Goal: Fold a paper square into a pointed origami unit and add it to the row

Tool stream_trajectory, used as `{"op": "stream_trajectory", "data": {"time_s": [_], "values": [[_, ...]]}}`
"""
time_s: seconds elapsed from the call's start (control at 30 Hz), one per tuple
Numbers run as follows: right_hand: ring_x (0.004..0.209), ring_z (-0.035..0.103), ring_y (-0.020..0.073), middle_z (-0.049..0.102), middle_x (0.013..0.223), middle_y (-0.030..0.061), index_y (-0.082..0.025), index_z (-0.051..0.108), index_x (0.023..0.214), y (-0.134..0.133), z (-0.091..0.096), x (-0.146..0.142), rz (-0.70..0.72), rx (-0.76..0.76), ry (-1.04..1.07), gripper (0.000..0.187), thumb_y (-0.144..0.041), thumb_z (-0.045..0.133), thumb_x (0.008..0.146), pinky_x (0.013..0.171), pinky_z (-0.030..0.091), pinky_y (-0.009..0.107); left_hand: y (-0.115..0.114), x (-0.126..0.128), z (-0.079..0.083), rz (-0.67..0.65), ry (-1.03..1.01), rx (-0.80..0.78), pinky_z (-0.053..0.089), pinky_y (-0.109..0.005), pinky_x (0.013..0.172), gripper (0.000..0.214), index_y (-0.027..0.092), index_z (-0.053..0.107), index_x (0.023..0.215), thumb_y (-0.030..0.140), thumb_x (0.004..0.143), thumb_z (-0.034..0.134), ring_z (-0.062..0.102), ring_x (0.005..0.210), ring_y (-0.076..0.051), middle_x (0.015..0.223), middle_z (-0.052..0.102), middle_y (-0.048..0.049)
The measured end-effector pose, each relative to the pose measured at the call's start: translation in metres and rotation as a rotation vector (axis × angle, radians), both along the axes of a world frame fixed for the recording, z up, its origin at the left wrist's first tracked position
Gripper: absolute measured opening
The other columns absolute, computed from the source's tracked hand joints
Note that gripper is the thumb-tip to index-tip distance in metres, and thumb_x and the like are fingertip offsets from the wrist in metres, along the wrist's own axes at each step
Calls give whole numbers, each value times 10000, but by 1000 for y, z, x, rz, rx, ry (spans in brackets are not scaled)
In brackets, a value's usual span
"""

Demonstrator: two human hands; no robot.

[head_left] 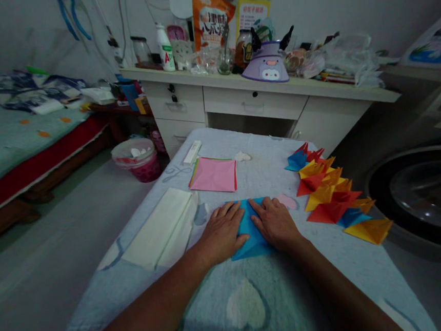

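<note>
A sheet of blue origami paper [253,235] lies flat on the cloth-covered table in front of me. My left hand [223,232] rests on its left side, fingers stretched out and pressing down. On the right side of the same sheet lies my right hand [275,221], palm down with its fingers extended. Parts of the sheet are hidden under both hands. Beyond them sits a stack of square coloured paper [213,174], pink on top. Folded paper pieces [334,204] in red, yellow, orange and blue stand in rows to the right.
A white paper packet [160,227] lies left of my hands. Near the table's far left edge is a small white box [192,152], and a crumpled white scrap [242,156] lies beyond the stack. A pink bin [143,162] stands on the floor. A washing machine [417,169] is at right.
</note>
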State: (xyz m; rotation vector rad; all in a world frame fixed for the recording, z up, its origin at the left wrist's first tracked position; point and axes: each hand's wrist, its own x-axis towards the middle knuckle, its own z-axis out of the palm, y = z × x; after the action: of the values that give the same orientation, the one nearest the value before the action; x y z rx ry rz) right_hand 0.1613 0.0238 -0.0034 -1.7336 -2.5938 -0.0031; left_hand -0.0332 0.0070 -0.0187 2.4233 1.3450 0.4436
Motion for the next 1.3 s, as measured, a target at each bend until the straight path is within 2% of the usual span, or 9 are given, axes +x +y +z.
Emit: {"op": "stream_trajectory", "data": {"time_s": [0.13,0.3,0.67,0.8,0.9,1.03,1.1,1.17,1.3], "values": [[970,489,284,560,1095,142,-224,446,1441,-1,2,5,48,-11,10,532,-465,388,970,844,390,403,0,0,0,-2,-8,-4,261,-513,1130,621,209,464,1377,366,808,660,307,1417,-314,1509,406,-138],[976,489,269,539,1120,126,-290,481,1411,-12,7,15,143,-33,30,488,-477,390,970,858,391,406,0,1,5,-6,6,-4,271,-500,1123,619,200,461,1380,357,811,647,335,1397,-316,1504,416,-136],[981,529,285,574,1126,149,-255,436,1447,6,12,0,69,-68,-19,526,-483,356,979,834,425,405,0,-1,1,-8,-4,13,273,-499,1129,623,196,473,1369,363,801,668,333,1398,-314,1501,421,-132],[1020,542,283,575,1156,167,-186,427,1449,9,12,8,73,-99,62,550,-475,345,988,898,431,427,3,-3,3,-14,-26,37,328,-497,1106,508,181,553,1286,340,816,665,392,1359,-316,1437,501,-133],[1095,531,281,563,1204,195,-89,355,1471,5,15,27,156,-189,219,648,-506,368,975,986,410,442,6,-5,4,1,-54,66,374,-472,1083,344,184,620,1189,253,853,623,478,1287,-291,1345,586,-118],[1313,411,348,416,1448,211,-136,240,1522,-19,20,53,237,-334,331,937,-622,607,809,1082,348,513,9,-4,5,-12,-88,88,439,-420,1011,251,178,657,1103,188,856,612,564,1158,-257,1228,652,-95],[1375,347,360,354,1510,191,-170,269,1515,-33,18,60,272,-336,340,956,-557,701,755,1111,321,522,9,-4,6,-32,-100,91,451,-400,977,232,175,662,1078,170,852,613,581,1112,-246,1183,670,-82],[1383,355,332,356,1522,161,-201,327,1492,-43,12,65,264,-286,358,800,-373,683,797,1116,329,517,8,-3,8,-30,-104,88,443,-404,957,214,182,667,1054,157,847,616,592,1084,-243,1151,684,-69],[1311,467,277,498,1422,137,-206,513,1346,-46,-4,68,300,-106,444,571,-118,564,784,1075,400,498,8,-2,12,10,-143,67,395,-431,956,155,208,671,1007,194,863,615,610,1058,-246,1109,704,-41]]}}
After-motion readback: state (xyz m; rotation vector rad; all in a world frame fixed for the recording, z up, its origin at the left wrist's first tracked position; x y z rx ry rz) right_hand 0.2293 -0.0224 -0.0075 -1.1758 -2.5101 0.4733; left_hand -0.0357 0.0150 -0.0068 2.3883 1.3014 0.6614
